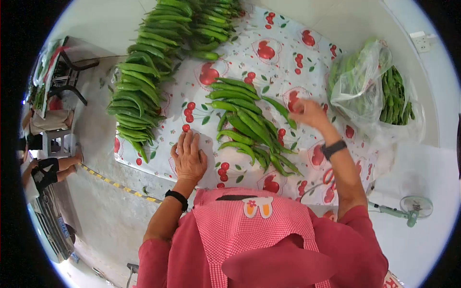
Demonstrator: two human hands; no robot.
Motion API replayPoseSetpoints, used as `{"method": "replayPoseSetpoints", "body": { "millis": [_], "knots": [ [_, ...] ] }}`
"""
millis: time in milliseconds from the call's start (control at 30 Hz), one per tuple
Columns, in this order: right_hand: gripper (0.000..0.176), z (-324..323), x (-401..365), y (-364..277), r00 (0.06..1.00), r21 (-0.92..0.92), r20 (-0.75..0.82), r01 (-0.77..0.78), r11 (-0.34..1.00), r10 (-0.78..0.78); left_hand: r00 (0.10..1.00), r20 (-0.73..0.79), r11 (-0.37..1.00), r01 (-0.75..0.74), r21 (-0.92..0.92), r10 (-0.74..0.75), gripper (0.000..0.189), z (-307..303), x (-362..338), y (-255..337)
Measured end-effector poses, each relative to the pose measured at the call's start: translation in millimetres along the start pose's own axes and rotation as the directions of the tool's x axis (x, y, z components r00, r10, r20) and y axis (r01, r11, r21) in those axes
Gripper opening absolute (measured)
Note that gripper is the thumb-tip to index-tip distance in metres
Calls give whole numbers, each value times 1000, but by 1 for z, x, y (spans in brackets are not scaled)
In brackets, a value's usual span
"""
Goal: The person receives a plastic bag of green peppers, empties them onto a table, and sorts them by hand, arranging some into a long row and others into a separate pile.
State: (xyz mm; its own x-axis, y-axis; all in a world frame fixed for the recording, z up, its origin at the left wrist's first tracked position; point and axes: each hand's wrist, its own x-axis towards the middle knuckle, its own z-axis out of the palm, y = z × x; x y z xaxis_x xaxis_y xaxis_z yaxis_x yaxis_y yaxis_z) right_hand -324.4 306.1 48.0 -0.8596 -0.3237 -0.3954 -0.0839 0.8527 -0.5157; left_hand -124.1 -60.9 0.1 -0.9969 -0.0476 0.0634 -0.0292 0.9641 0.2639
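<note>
A loose pile of green peppers (247,120) lies in the middle of the cherry-patterned tablecloth (192,165). My left hand (189,157) rests flat on the cloth left of the pile, fingers spread, holding nothing. Just right of the pile is my right hand (309,114), its fingers bent beside a single pepper (280,111) that lies apart from the others. Whether the fingertips touch that pepper or hold anything cannot be made out. A long row of stacked peppers (139,86) runs up the table's left side, with a second row (211,26) beside it.
Clear plastic bags (357,91) with green peppers stand at the right. Red-handled scissors (329,176) lie near the front right edge, and a small green fan (412,210) is beyond. People's legs (67,163) and a vehicle (53,225) show at far left.
</note>
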Motion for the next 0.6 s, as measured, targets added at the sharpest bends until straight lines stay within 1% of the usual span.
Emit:
{"method": "replayPoseSetpoints", "body": {
  "millis": [33,67,133,167,233,267,333,367,400,467,500,533,600],
  "knots": [
    [41,11,-9,1,998,-59,23,-53,997,55,1000,-19,1000,5,7,-5,55,-1,1,0],
    [41,20,-17,-1,999,-61,17,-37,997,38,1000,-9,1000,4,4,-4,56,-1,0,0],
    [44,34,-23,-7,990,-184,-115,-97,978,76,1000,-12,1000,6,4,-6,56,-1,-1,1],
    [44,37,-19,-2,991,-187,-120,-86,979,64,1000,-10,1000,6,8,-6,56,0,-1,1],
    [44,37,-11,2,966,-84,-247,59,995,-78,1000,-17,1000,11,16,-10,56,-1,-1,1],
    [44,36,-4,4,964,-88,-250,71,994,-91,1000,-14,1000,6,10,-6,56,-2,-1,1],
    [42,20,6,-17,980,159,-201,37,986,-5,1000,-18,1000,6,6,-6,56,-3,-2,3],
    [39,6,5,-46,974,135,-224,70,988,-38,1000,-5,1000,14,4,-14,56,-4,-1,3],
    [39,3,12,-53,973,131,-227,78,988,-47,1000,7,1000,21,2,-21,56,-4,0,3],
    [38,-4,32,-65,985,362,-160,120,925,-66,1000,-4,1000,24,-2,-24,56,-3,1,2],
    [40,-11,37,-83,991,351,-131,85,933,-41,1000,-1,1000,21,-6,-21,56,-3,-1,2],
    [40,-11,46,-95,991,351,-122,85,933,-45,1000,1,1000,30,-5,-30,56,-3,-2,2],
    [42,-10,69,-114,944,168,-251,259,951,-213,1000,-15,1000,19,-13,-19,57,-4,0,2]
  ]
}}
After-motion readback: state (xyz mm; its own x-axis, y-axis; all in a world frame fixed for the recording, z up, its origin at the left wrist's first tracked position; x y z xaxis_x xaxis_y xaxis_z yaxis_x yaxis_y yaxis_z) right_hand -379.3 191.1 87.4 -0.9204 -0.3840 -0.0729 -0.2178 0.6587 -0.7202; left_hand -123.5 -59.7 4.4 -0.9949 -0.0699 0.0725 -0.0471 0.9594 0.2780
